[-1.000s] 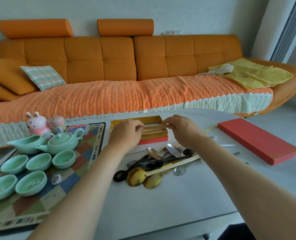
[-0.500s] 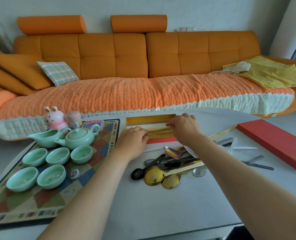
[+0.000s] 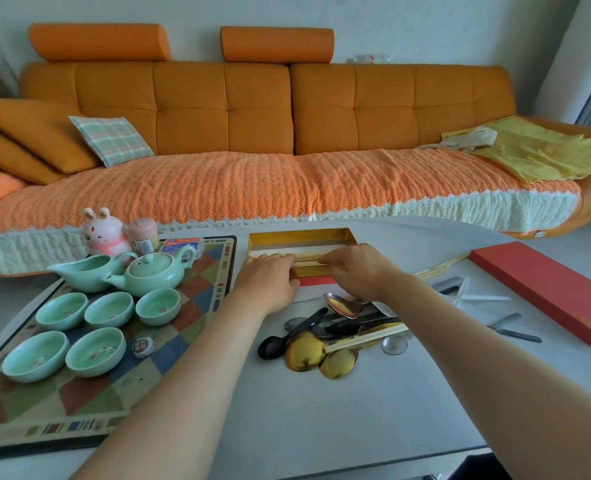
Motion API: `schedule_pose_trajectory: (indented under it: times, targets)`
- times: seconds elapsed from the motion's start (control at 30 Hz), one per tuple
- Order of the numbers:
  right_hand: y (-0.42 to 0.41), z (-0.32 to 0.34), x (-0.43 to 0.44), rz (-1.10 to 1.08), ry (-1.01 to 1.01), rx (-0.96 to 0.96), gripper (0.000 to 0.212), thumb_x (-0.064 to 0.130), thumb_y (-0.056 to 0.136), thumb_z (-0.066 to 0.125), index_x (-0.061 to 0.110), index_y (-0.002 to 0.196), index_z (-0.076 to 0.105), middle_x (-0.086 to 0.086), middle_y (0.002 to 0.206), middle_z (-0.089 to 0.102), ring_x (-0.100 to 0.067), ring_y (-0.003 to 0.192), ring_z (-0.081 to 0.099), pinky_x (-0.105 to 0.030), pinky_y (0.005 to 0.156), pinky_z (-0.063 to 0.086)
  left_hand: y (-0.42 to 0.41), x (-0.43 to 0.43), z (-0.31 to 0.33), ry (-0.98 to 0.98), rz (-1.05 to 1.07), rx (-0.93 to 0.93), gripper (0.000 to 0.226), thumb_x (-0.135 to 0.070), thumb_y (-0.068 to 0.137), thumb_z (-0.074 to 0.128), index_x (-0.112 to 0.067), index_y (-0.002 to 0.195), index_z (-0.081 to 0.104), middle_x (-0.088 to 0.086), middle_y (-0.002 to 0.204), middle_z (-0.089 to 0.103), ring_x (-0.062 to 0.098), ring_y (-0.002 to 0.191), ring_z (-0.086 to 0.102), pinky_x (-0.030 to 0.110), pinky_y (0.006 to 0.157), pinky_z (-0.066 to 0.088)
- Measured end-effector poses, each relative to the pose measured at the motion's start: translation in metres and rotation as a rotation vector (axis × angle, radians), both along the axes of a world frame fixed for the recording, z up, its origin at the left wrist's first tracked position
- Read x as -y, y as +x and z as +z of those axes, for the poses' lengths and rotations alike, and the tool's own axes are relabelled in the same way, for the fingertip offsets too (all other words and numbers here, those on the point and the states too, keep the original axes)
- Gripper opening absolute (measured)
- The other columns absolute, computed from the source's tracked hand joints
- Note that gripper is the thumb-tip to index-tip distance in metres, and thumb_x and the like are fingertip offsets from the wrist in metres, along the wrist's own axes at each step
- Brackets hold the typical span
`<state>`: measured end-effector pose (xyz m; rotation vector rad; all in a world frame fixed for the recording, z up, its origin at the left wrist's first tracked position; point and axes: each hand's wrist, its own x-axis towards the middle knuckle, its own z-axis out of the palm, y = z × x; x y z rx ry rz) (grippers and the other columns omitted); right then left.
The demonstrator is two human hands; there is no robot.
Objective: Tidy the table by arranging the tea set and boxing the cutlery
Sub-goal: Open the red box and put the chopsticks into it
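A gold-lined red box lies open at the far middle of the white table. Both hands are over its near edge. My left hand and my right hand pinch the two ends of a pair of pale chopsticks lying along the box. A heap of cutlery, with gold, black and steel spoons and more chopsticks, lies just in front of the box. On the patterned mat at left stand a pale green teapot, a pitcher and several green cups.
The red box lid lies at far right. Loose chopsticks, white plastic forks and dark knives lie between it and the heap. A pink rabbit toy and a small jar stand behind the teapot. An orange sofa lies beyond.
Both hands have lowered the chopsticks closer to the near side of the box. My view has shifted left, so the red lid sits further right.
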<state>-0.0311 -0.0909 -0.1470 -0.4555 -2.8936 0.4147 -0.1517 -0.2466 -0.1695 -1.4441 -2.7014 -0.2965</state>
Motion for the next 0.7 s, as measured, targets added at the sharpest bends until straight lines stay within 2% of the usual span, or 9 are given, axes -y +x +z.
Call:
schedule_pose_trajectory:
  times: [0.1, 0.2, 0.27, 0.33, 0.47, 0.57, 0.63, 0.7]
  targets:
    - [0.006, -0.003, -0.019, 0.011, 0.043, -0.178, 0.038, 0.01, 0.09, 0.047, 0.021, 0.118, 0.07, -0.001, 0.116, 0.067, -0.019, 0.103, 0.06, -0.039, 0.097, 0.047, 0.009, -0.007, 0.008, 0.087, -0.015, 0.013, 0.044, -0.034, 0.098, 0.048, -0.026, 0.141, 0.048, -0.002, 0.142, 0.052, 0.022, 0.131, 0.044, 0.042, 0.11, 0.03]
    - [0.019, -0.002, -0.04, -0.036, 0.168, -0.24, 0.028, 0.015, 0.094, 0.05, 0.025, 0.106, 0.074, 0.007, 0.099, 0.063, -0.018, 0.094, 0.058, -0.042, 0.089, 0.049, 0.025, -0.019, 0.017, 0.222, -0.086, 0.012, 0.032, -0.025, 0.099, 0.048, -0.026, 0.129, 0.058, -0.004, 0.129, 0.057, 0.019, 0.121, 0.048, 0.036, 0.102, 0.036]
    - [0.033, 0.001, -0.048, -0.065, 0.137, -0.163, 0.029, 0.018, 0.095, 0.049, 0.031, 0.105, 0.073, 0.014, 0.095, 0.056, -0.014, 0.088, 0.056, -0.035, 0.083, 0.049, 0.039, -0.029, 0.023, 0.273, -0.14, 0.013, 0.027, -0.022, 0.099, 0.048, -0.025, 0.121, 0.064, -0.005, 0.118, 0.058, 0.017, 0.111, 0.051, 0.033, 0.093, 0.04]
    - [0.046, 0.002, -0.054, -0.071, 0.082, -0.067, 0.034, 0.017, 0.094, 0.048, 0.037, 0.113, 0.068, 0.016, 0.099, 0.058, -0.009, 0.086, 0.057, -0.03, 0.08, 0.05, 0.053, -0.039, 0.027, 0.282, -0.178, 0.077, 0.025, -0.022, 0.099, 0.047, -0.025, 0.114, 0.066, -0.007, 0.11, 0.058, 0.014, 0.099, 0.053, 0.029, 0.08, 0.042]
    - [0.066, 0.0, -0.06, -0.095, 0.067, -0.021, 0.04, 0.017, 0.09, 0.053, 0.032, 0.127, 0.053, 0.014, 0.109, 0.063, -0.01, 0.092, 0.058, -0.031, 0.083, 0.05, 0.07, -0.054, 0.024, 0.221, -0.21, 0.175, 0.02, -0.024, 0.097, 0.049, -0.025, 0.103, 0.067, -0.008, 0.108, 0.06, 0.014, 0.091, 0.057, 0.028, 0.069, 0.045]
    - [0.077, -0.004, -0.066, -0.086, 0.122, 0.059, 0.037, 0.02, 0.092, 0.053, 0.033, 0.126, 0.057, 0.012, 0.118, 0.062, -0.011, 0.104, 0.057, -0.032, 0.092, 0.048, 0.076, -0.061, 0.016, 0.149, -0.186, 0.186, 0.022, -0.027, 0.099, 0.049, -0.025, 0.112, 0.067, -0.006, 0.116, 0.06, 0.014, 0.095, 0.056, 0.026, 0.072, 0.042]
    - [0.081, -0.009, -0.071, -0.071, 0.173, 0.127, 0.034, 0.022, 0.094, 0.053, 0.034, 0.125, 0.062, 0.01, 0.124, 0.061, -0.013, 0.115, 0.053, -0.035, 0.099, 0.045, 0.078, -0.065, 0.013, 0.098, -0.159, 0.209, 0.029, -0.029, 0.1, 0.045, -0.026, 0.122, 0.064, -0.006, 0.126, 0.059, 0.016, 0.106, 0.056, 0.028, 0.078, 0.042]
    - [0.082, -0.015, -0.074, -0.047, 0.24, 0.147, 0.033, 0.024, 0.096, 0.055, 0.034, 0.127, 0.062, 0.008, 0.126, 0.06, -0.016, 0.118, 0.05, -0.035, 0.1, 0.042, 0.079, -0.067, 0.012, 0.05, -0.136, 0.214, 0.034, -0.031, 0.102, 0.041, -0.028, 0.129, 0.061, -0.006, 0.133, 0.057, 0.018, 0.114, 0.055, 0.03, 0.084, 0.044]
